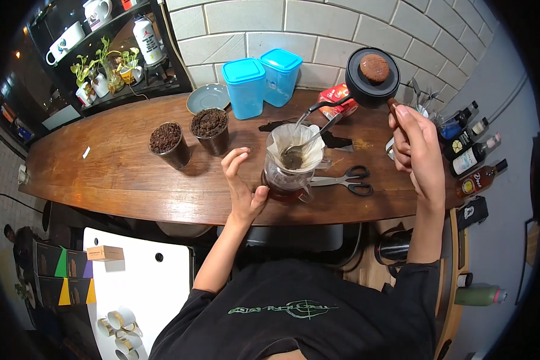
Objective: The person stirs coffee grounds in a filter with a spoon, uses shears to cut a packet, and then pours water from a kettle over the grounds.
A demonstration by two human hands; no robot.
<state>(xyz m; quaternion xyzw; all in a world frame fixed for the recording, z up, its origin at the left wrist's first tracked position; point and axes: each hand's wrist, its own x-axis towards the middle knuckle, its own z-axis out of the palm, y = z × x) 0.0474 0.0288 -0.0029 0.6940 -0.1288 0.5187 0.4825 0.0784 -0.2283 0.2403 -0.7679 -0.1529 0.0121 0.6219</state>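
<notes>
My right hand grips the wooden handle of a black gooseneck kettle, raised over the counter. The spout's tip overlaps the paper filter in the dripper. Wet dark grounds lie at the bottom of the filter, and a metal spoon leans in it. Below the dripper stands a glass carafe with dark coffee. My left hand is beside the carafe, fingers apart and thumb close to the glass. Scissors with black handles lie right of the carafe.
Two cups of dark grounds stand left on the wooden counter. Behind are a grey plate, blue-lidded containers and a red packet. Several bottles line the right end.
</notes>
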